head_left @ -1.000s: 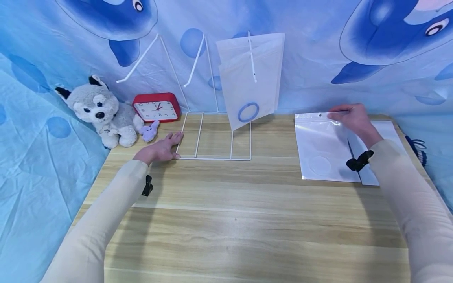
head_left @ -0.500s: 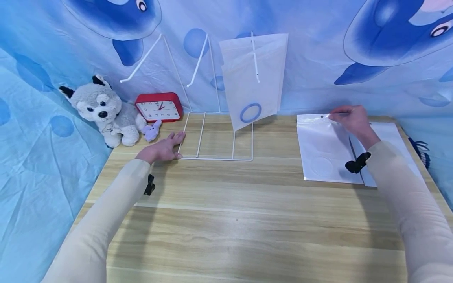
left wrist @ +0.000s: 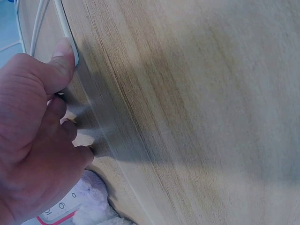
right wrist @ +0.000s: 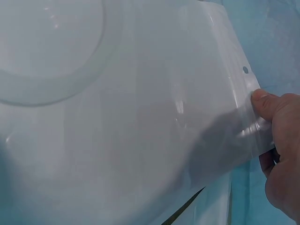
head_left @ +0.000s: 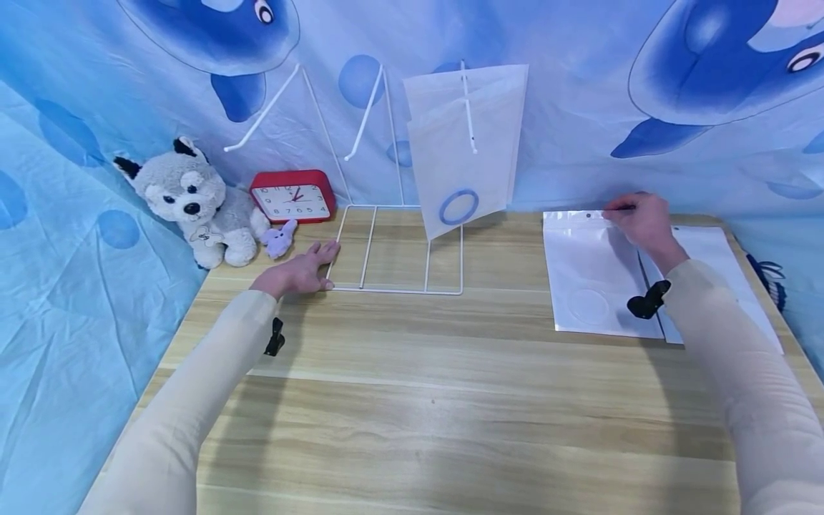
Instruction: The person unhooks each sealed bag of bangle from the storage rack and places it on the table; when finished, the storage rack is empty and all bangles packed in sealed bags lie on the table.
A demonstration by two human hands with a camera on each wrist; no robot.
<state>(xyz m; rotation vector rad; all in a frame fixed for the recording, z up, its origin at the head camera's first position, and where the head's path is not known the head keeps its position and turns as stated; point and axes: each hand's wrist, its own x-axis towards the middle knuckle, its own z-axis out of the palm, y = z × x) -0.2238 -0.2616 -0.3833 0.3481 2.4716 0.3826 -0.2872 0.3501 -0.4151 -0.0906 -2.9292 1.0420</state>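
My left hand (head_left: pixel 299 270) rests on the left end of a white wire rack (head_left: pixel 412 291), its thumb on the rack's front corner. In the left wrist view, that thumb presses the rounded wire corner while the other fingers bend down toward the tabletop. My right hand (head_left: pixel 644 223) pinches the top edge of a flat white bag (head_left: pixel 579 268) between thumb and fingers, near its punched hole. In the right wrist view, the bag (right wrist: pixel 154 108) shows a clear ring and a creased top strip. Similar bags (head_left: pixel 466 143) with a blue ring hang from the rack's right hook.
Another white bag (head_left: pixel 714 265) lies to the right, partly under my right arm. A red clock (head_left: pixel 292 197), a grey plush husky (head_left: pixel 193 200) and a small purple toy (head_left: pixel 280 239) stand left of the rack. Blue whale-print cloth (head_left: pixel 566 86) hangs behind the wooden table (head_left: pixel 431 400).
The whole head view has drifted slightly, so everything appears a little further right and lower. Both hands keep their places on the rack and the bag.
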